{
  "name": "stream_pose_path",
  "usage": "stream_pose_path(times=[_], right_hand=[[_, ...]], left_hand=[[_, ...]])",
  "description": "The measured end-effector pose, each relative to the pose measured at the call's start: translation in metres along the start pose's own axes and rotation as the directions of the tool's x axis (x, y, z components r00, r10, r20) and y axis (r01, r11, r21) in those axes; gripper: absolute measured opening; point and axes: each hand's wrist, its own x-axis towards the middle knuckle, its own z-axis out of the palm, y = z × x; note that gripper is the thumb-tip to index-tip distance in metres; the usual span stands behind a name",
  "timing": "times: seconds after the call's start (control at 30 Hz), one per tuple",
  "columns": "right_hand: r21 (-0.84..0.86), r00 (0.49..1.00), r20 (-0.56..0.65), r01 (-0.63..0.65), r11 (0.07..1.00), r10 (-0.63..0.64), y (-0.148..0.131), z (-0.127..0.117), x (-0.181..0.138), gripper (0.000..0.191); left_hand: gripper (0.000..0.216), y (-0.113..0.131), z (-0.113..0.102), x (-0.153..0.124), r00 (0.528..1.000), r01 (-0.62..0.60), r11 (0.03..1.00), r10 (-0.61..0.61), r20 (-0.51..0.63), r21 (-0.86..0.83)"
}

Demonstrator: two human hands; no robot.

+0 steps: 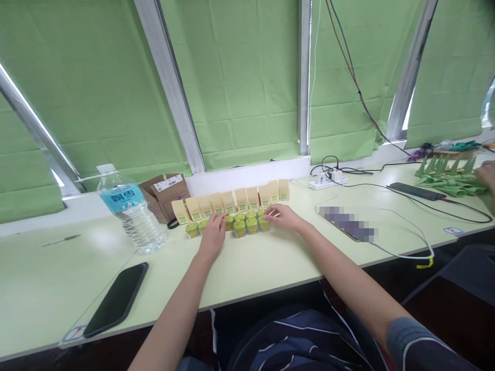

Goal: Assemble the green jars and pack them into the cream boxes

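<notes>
Small clear jars with green lids and yellow loops stand in a short double row on the table; one jar [251, 224] is near the middle. My left hand [214, 232] reaches over the left part of the row, its fingers curled down onto a jar and hiding part of it. At the row's right end, my right hand [285, 216] has its thumb and fingertips against the last jar [264, 223]. Behind the jars stands a line of tan paper packets [227, 201], each with a small green square.
A large water bottle [133, 216] and a cardboard box [164, 196] stand to the left. A black phone [116, 299] lies near the front edge. Rightward are another phone [346, 224], a power strip [328, 180], cables, green cone-shaped items [444, 178] and another person's hand [487, 175].
</notes>
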Motion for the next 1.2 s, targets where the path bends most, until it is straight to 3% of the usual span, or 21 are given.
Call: stream_pose_path(times=[0.1, 0.3, 0.47, 0.57, 0.67, 0.8, 0.97, 1.2], right_hand=[[-0.014, 1.0, -0.014, 0.026, 1.0, -0.027, -0.002, -0.001, 0.0, 0.028], [-0.046, 0.999, -0.019, 0.042, 0.998, -0.043, 0.0, 0.002, 0.0, 0.023], [-0.056, 0.998, -0.032, 0.055, 0.997, -0.057, 0.001, 0.002, 0.0, 0.023], [-0.055, 0.998, -0.029, 0.056, 0.997, -0.057, 0.001, 0.002, 0.0, 0.025], [-0.048, 0.998, -0.029, 0.059, 0.997, -0.061, 0.001, 0.001, -0.001, 0.025], [-0.053, 0.998, -0.033, 0.05, 0.997, -0.052, 0.001, 0.0, -0.001, 0.024], [-0.054, 0.998, -0.032, 0.049, 0.997, -0.05, 0.0, 0.0, -0.001, 0.024], [-0.053, 0.998, -0.036, 0.047, 0.997, -0.049, -0.001, -0.001, -0.002, 0.022]], left_hand=[[0.039, -0.006, 0.001, 0.0, 0.997, -0.044, 0.994, 0.037, 0.07, 0.101], [0.048, -0.009, 0.012, 0.001, 0.976, -0.052, 0.967, -0.004, 0.218, 0.248], [0.046, -0.009, 0.004, 0.005, 0.989, -0.018, 0.968, -0.019, 0.147, 0.249], [0.048, -0.016, -0.006, 0.005, 0.99, 0.075, 0.96, -0.104, 0.092, 0.271], [0.048, -0.024, -0.016, 0.003, 0.975, 0.132, 0.939, -0.181, 0.132, 0.317], [0.031, -0.026, -0.024, 0.002, 0.965, 0.153, 0.925, -0.216, 0.147, 0.349], [0.026, -0.033, -0.028, 0.001, 0.97, 0.116, 0.934, -0.179, 0.163, 0.338], [0.022, -0.037, -0.029, 0.0, 0.981, 0.052, 0.978, -0.088, 0.175, 0.2]])
